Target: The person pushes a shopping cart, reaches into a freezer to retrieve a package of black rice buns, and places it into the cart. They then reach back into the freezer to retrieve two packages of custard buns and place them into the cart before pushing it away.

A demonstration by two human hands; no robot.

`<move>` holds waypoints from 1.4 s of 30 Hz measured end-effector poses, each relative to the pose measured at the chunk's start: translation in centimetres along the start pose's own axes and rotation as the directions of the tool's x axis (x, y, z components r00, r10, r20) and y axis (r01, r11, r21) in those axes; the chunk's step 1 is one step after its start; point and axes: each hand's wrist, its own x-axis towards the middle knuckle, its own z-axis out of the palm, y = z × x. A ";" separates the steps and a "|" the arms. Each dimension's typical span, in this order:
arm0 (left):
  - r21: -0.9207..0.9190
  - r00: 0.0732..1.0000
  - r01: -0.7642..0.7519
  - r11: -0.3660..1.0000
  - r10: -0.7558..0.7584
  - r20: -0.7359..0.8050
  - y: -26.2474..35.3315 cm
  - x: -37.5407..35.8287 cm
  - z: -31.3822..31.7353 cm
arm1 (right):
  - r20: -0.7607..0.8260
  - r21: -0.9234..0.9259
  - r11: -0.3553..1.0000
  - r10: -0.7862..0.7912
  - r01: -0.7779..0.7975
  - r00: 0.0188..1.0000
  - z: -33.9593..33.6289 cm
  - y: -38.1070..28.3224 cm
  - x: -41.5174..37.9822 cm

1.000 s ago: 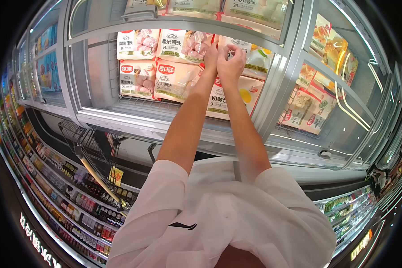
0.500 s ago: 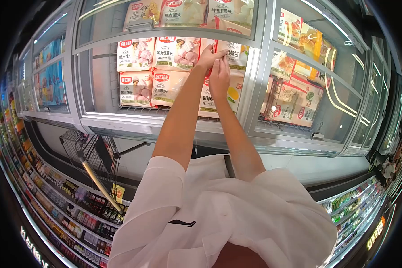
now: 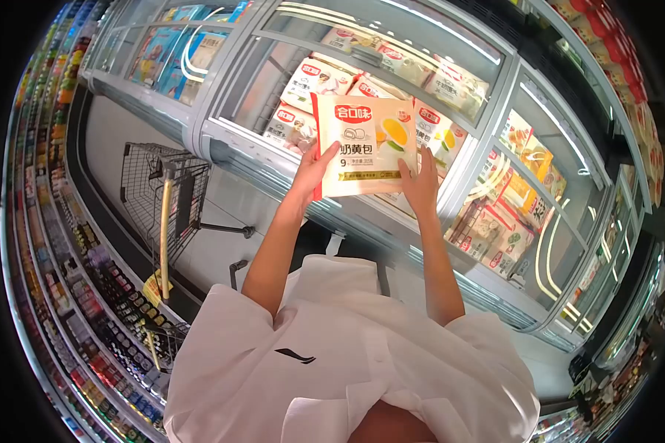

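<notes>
In front of the freezer, a pale bag of custard buns [image 3: 366, 140] with red side edges is held up, its printed front facing me. My left hand [image 3: 314, 173] is closed on the bag's lower left edge, thumb across the front. At the lower right edge is my right hand [image 3: 420, 188], its fingers apart and stretched upward. Its thumb side overlaps the bag's front, while other fingertips show beside the edge. Behind the held bag, more bagged buns [image 3: 314, 83] lie in the freezer, partly hidden by it. Another custard bun bag [image 3: 437, 136] shows just to the right.
The glass-lidded freezer [image 3: 229, 140] has metal frames and a front rail below my hands. A black wire shopping cart [image 3: 151, 184] with a yellowish handle [image 3: 165, 229] stands at the left. Stocked shelves [image 3: 66, 295] curve along the far left. More frozen bags [image 3: 506, 232] lie in the right compartment.
Both hands were together inside the freezer over the bags. Now the custard bun bag is lifted out and held nearer me, and the hands are apart. The view has turned.
</notes>
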 end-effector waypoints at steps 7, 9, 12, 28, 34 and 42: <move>-0.285 0.987 -0.087 0.955 0.044 -0.153 -0.9 -14.6 -9.1 | 0.769 0.410 0.630 0.151 -0.660 0.622 -0.4 -10.2 -3.1; -0.318 0.983 -0.150 0.936 0.106 -0.153 -1.7 -17.3 -11.5 | 0.796 0.332 0.728 0.126 -0.600 0.592 0.4 -12.9 -4.8; -0.233 0.962 -0.213 0.949 0.161 -0.221 -2.4 -20.6 -15.0 | 0.806 0.299 0.853 0.014 -0.427 0.592 2.7 -17.0 -7.7; -0.316 0.797 -0.428 0.847 0.189 -0.573 -4.7 -38.6 -38.2 | 0.847 0.298 0.888 -0.077 -0.350 0.526 19.5 -34.6 -27.9; -0.381 0.788 -0.483 0.788 0.202 -0.581 -5.7 -40.9 -41.2 | 0.890 0.352 0.850 -0.174 -0.393 0.422 20.6 -37.0 -30.5; -0.446 0.765 -0.509 0.736 0.149 -0.627 -7.4 -40.8 -41.4 | 0.955 0.174 0.899 -0.054 -0.402 0.292 22.2 -38.3 -30.4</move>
